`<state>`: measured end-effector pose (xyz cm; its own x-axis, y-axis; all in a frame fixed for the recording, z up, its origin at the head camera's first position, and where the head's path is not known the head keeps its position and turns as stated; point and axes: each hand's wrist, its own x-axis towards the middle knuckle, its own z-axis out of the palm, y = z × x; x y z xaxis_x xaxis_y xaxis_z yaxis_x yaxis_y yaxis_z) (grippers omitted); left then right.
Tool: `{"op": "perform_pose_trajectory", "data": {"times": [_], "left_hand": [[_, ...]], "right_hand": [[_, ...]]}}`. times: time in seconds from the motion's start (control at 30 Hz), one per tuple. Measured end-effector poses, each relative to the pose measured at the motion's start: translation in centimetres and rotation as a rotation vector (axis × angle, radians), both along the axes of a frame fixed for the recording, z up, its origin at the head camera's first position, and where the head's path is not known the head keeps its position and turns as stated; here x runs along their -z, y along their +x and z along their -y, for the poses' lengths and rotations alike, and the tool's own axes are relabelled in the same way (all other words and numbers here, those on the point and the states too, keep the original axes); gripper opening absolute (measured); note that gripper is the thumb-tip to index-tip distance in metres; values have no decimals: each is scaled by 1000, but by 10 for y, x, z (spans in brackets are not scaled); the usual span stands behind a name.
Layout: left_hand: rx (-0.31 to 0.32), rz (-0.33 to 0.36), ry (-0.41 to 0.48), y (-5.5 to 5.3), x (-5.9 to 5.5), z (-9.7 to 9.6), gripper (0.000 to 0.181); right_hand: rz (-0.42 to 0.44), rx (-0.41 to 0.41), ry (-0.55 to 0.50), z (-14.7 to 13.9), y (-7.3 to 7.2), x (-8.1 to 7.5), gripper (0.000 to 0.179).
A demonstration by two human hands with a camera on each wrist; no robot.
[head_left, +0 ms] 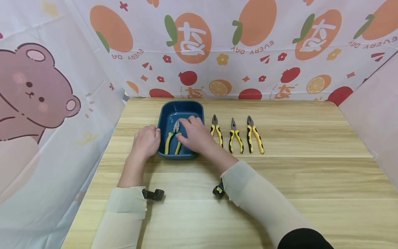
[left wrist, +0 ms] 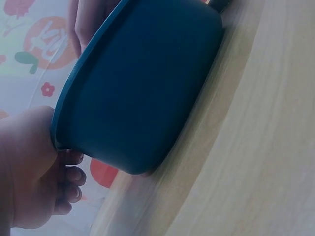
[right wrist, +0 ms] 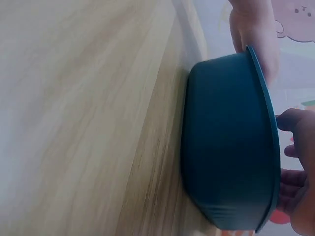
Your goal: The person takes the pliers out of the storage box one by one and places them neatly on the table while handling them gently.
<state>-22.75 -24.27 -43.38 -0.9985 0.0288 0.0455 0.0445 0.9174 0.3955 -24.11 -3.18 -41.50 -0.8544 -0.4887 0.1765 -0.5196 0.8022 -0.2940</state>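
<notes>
A dark blue plastic bin (head_left: 180,157) stands on the wooden table, and a pair of pliers (head_left: 169,142) with yellow handles lies in it, jaws toward the back and handles spread. My left hand (head_left: 147,141) grips the bin's left rim; the left wrist view shows its fingers (left wrist: 74,176) curled beside the outer wall. Over the bin's right side, my right hand (head_left: 197,135) reaches in with thumb and index finger apart. Those fingertips are right at the pliers' head and right handle. The right wrist view has this hand (right wrist: 301,162) above the rim, its fingertips partly hidden.
Right of the bin, three yellow-and-black pliers lie in a row: one pair (head_left: 215,121) partly behind my right hand, needle-nose pliers (head_left: 233,133) in the middle, another pair (head_left: 255,136) at the right. A fruit-printed curtain (head_left: 224,79) hangs along the table's back edge.
</notes>
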Motion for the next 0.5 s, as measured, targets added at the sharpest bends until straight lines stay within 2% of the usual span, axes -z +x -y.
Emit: {"op": "perform_pose_trajectory", "data": {"times": [0.27, 0.5], "left_hand": [[5, 30, 6, 0, -2, 0, 43], [7, 28, 8, -1, -2, -1, 43]], "right_hand": [[86, -28, 125, 24, -2, 9, 56], [183, -14, 238, 40, -4, 14, 52]]}}
